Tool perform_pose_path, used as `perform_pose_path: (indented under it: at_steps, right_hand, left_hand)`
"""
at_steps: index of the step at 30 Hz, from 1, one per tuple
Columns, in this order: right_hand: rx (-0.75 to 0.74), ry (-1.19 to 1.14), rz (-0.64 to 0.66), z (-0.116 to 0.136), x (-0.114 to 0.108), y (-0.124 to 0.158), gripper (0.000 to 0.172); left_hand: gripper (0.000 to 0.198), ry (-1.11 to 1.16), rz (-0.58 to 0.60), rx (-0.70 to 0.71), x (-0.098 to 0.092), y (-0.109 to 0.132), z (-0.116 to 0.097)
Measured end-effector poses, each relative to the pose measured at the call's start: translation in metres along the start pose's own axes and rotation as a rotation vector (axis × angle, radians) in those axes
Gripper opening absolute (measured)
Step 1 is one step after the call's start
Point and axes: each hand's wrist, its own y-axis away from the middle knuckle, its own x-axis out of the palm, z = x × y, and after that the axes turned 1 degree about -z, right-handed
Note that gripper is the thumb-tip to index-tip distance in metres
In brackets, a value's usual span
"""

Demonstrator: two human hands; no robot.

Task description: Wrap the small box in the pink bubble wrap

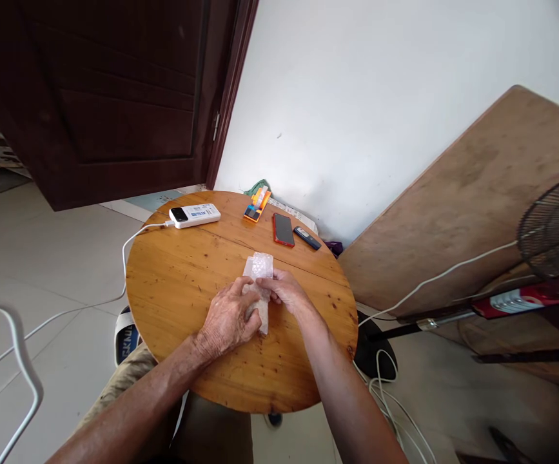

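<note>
A small piece of clear bubble wrap [262, 263], folded into a strip, lies on the round wooden table [177, 283] in front of me. My left hand [231, 316] rests over its left side, fingers bent and apart, fingertips touching the plastic. From the right, my right hand [286, 290] pinches the edge, thumb on top and fingers curled underneath. Whether something is wrapped inside, I cannot tell. Beyond my hands lie a red-edged phone [284, 229], a dark handheld device [307, 238] and an orange tape dispenser [258, 204].
A white power bank-like device [195, 215] with a white cable [123, 258] sits at the table's far left. The wall and a dark door [129, 96] stand behind. To the right are a leaning wooden board [472, 193], a fan [557, 225] and loose cables on the floor.
</note>
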Motion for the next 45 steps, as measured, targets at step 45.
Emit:
perform_pose_path:
  at_steps: [45]
  right_hand:
    - [-0.764, 0.459, -0.264, -0.043, 0.036, 0.106, 0.026]
  left_hand:
    - [0.024, 0.351, 0.032, 0.068, 0.002, 0.008, 0.021]
